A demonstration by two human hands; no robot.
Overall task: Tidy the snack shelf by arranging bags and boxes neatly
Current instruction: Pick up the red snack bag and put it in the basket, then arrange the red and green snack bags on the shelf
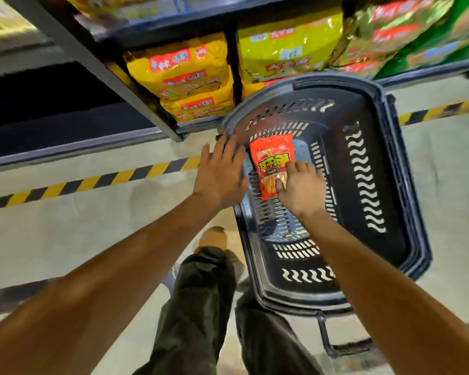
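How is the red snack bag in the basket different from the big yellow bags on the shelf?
The red snack bag lies flat in the dark basket on the floor; the yellow bags sit stacked on the bottom shelf. The red bag is alone and looks smaller; there are several yellow bags. The right hand is touching the red bag, while no hand is touching the yellow bags. Both kinds are shiny packets with bright printed labels.

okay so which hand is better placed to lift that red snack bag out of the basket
Right. The right hand already rests on the red snack bag inside the basket, fingers on its lower end. The left hand lies open at the basket's left rim, beside the bag.
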